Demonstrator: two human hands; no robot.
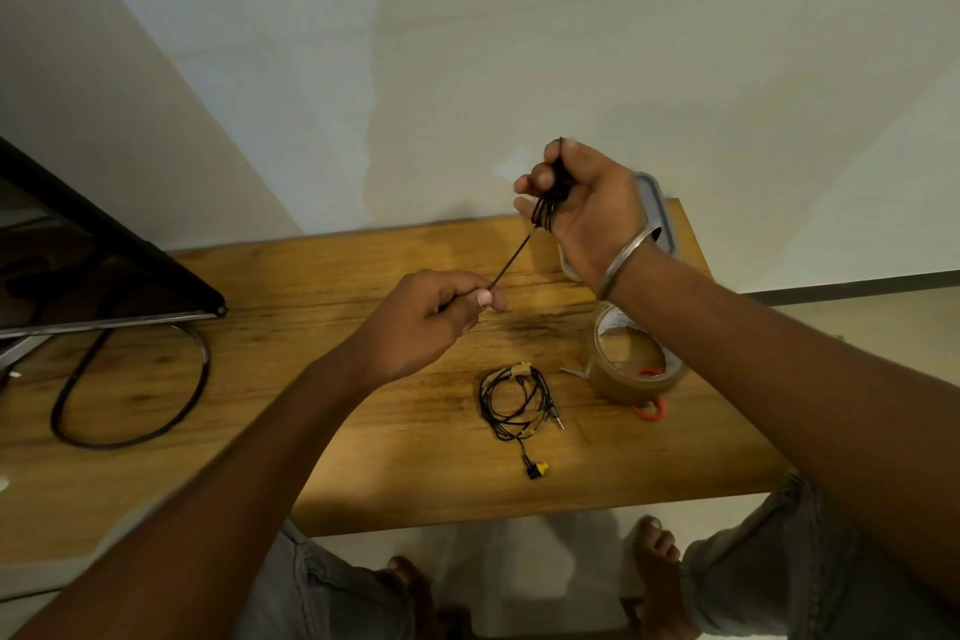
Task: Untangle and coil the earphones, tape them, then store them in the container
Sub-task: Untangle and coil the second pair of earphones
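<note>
Right hand (576,203): raised above the far side of the surface (363,431), palm toward the camera, fingers curled round a bunch of black loops of the earphone cable (511,259). Thumb on top of the bunch. Metal bangle (623,260) on that wrist.

Left hand (431,312): lower and nearer, also off the surface, thumb and fingertips pinching the free run of the same cable. That run is straight and taut between the two hands, going up and right from the left pinch to the loops. Whether earbuds or the plug sit inside either grip: cannot tell, hidden.

Second earphone set (514,400): lying on the surface below the hands, already in a rough coil with a strip of tape across the top of it. Plug sticks out on the right of the coil, a yellow-and-black bud trails off toward the near edge.

Tape roll (631,369): brown, flat on the surface just right of that coil, under the right forearm. Orange handles (649,412) peek out at its near side and through its core.

Container (662,208): grey rim visible at the far right corner of the surface, mostly behind the right wrist. Contents not visible.

Far left: tilted monitor (104,265) with a thick black cable (130,390) looped on the surface in front of it.
</note>
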